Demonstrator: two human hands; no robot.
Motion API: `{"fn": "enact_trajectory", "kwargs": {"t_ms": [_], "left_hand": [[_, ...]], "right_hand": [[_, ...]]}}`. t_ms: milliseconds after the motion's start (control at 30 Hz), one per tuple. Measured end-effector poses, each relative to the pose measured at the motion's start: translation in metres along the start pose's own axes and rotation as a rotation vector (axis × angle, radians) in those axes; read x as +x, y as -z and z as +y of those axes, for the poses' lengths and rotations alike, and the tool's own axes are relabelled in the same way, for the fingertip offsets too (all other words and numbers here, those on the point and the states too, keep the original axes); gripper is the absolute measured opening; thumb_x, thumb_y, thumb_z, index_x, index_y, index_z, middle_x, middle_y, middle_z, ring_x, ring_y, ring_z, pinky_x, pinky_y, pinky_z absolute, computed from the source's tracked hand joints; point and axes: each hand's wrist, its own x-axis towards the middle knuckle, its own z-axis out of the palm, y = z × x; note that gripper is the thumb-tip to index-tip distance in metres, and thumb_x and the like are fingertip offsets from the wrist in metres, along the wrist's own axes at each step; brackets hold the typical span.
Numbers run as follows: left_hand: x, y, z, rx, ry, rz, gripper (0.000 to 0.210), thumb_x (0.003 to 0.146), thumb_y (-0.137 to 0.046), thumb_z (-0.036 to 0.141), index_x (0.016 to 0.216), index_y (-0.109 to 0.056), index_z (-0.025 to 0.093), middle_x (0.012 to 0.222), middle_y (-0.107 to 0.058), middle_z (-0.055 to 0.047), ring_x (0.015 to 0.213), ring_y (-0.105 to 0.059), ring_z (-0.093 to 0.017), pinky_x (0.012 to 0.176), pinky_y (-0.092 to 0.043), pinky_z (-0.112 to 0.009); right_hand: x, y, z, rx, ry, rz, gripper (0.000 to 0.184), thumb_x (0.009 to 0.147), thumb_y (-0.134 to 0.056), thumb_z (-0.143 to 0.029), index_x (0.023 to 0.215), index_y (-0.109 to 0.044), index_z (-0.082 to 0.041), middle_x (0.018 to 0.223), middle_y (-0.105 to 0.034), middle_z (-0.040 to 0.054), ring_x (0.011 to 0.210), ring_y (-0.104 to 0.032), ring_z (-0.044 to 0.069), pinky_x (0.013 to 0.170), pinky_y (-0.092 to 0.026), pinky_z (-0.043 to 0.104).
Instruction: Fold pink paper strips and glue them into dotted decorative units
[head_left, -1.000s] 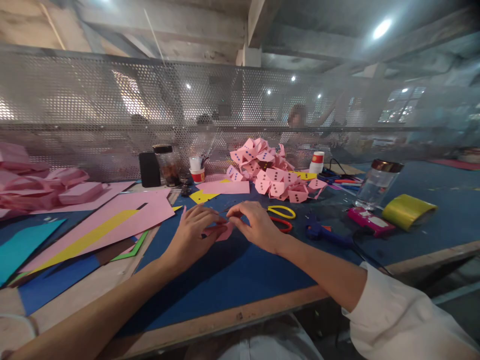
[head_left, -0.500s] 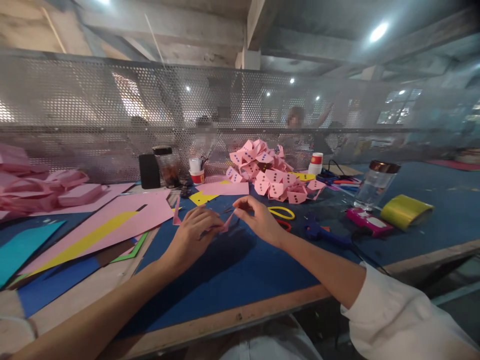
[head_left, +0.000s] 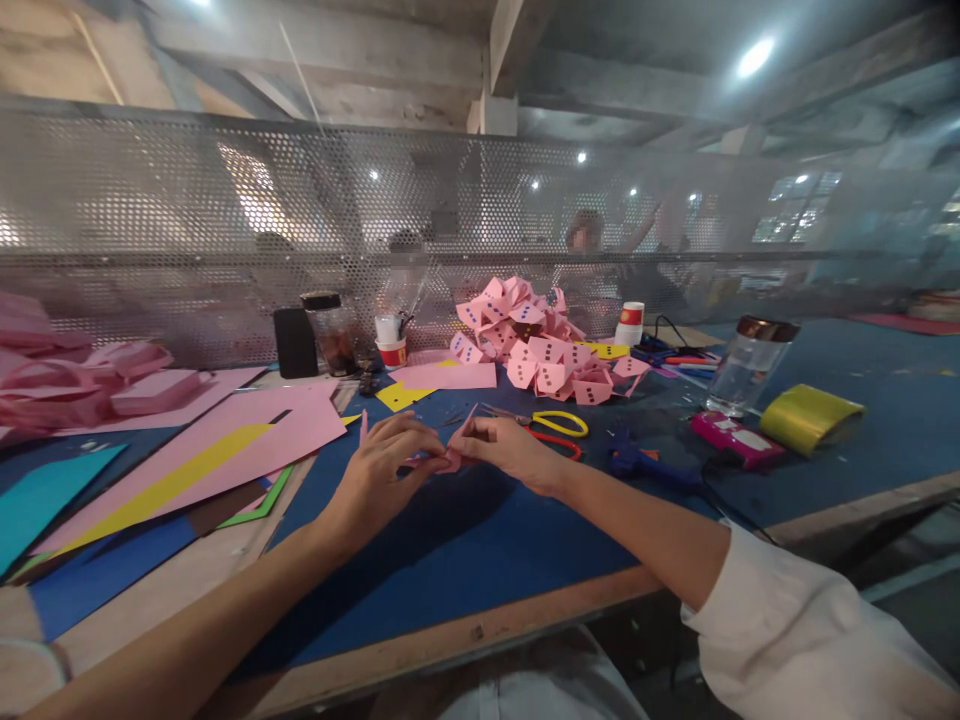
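Note:
Between my hands is a small folded piece of pink paper [head_left: 459, 446], its ends sticking up on either side of my fingers. My left hand [head_left: 391, 458] is closed on its left part, mostly covering it. The fingertips of my right hand [head_left: 510, 450] pinch its right end. Just beyond my right hand lie scissors with yellow and red handles [head_left: 561, 424], their blades partly behind the fingers. A heap of folded pink paper pieces with dark dots [head_left: 559, 372] stands behind my hands on the blue table surface [head_left: 450, 570].
A blue glue gun [head_left: 660, 468], a magenta box-like object [head_left: 735, 442], a glass jar [head_left: 750, 370] and a yellow roll [head_left: 811, 420] are at the right. Coloured sheets [head_left: 217, 455] and pink paper shapes [head_left: 82, 375] cover the left. A perforated metal screen [head_left: 300, 200] stands behind.
My right hand has lowered and come closer to my left, folding the right end of the pink paper upward. My left hand stays in nearly the same place.

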Motion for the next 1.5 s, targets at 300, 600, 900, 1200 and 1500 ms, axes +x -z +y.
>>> {"fn": "enact_trajectory", "kwargs": {"t_ms": [300, 600, 900, 1200, 1500], "left_hand": [[0.0, 0.002, 0.0, -0.001, -0.071, -0.048, 0.004, 0.091, -0.066, 0.026, 0.091, -0.07, 0.024, 0.09, -0.072, -0.003, 0.095, -0.065, -0.021, 0.103, -0.045, -0.043], [-0.001, -0.003, -0.006, 0.059, -0.069, -0.036, 0.008, 0.095, -0.06, 0.027, 0.092, -0.066, 0.024, 0.09, -0.073, -0.002, 0.092, -0.068, -0.02, 0.103, -0.045, -0.043], [-0.002, -0.003, -0.003, 0.047, -0.011, -0.02, 0.009, 0.094, -0.057, 0.025, 0.094, -0.067, 0.024, 0.09, -0.075, -0.002, 0.099, -0.069, -0.023, 0.1, -0.049, -0.042], [-0.004, -0.005, -0.004, 0.065, -0.02, -0.029, 0.012, 0.095, -0.058, 0.03, 0.095, -0.07, 0.025, 0.091, -0.077, -0.001, 0.1, -0.07, -0.023, 0.1, -0.05, -0.041], [-0.004, -0.006, -0.005, 0.08, -0.041, 0.001, 0.011, 0.096, -0.058, 0.028, 0.099, -0.068, 0.024, 0.092, -0.077, -0.001, 0.096, -0.071, -0.021, 0.098, -0.051, -0.039]], "right_hand": [[0.0, -0.001, 0.008, -0.282, 0.125, 0.057, 0.035, 0.082, -0.073, -0.05, 0.09, -0.059, -0.018, 0.081, -0.067, 0.0003, 0.077, -0.063, 0.015, 0.072, -0.049, 0.027], [-0.008, -0.006, 0.002, -0.7, 0.398, 0.126, 0.008, 0.096, -0.059, -0.026, 0.098, -0.062, -0.02, 0.096, -0.068, 0.0027, 0.088, -0.064, 0.016, 0.083, -0.049, 0.029], [-0.01, -0.004, 0.002, -1.071, 0.552, 0.143, 0.008, 0.093, -0.063, -0.022, 0.101, -0.062, -0.02, 0.097, -0.068, 0.0043, 0.094, -0.061, 0.019, 0.087, -0.042, 0.034], [-0.012, -0.006, 0.002, -1.314, 0.607, 0.16, 0.004, 0.093, -0.06, -0.022, 0.096, -0.061, -0.02, 0.095, -0.069, 0.0067, 0.091, -0.057, 0.022, 0.087, -0.037, 0.037], [-0.012, -0.008, 0.003, -1.373, 0.651, 0.245, 0.006, 0.092, -0.056, -0.016, 0.09, -0.061, -0.018, 0.086, -0.068, 0.0049, 0.087, -0.057, 0.021, 0.087, -0.036, 0.036]]}}
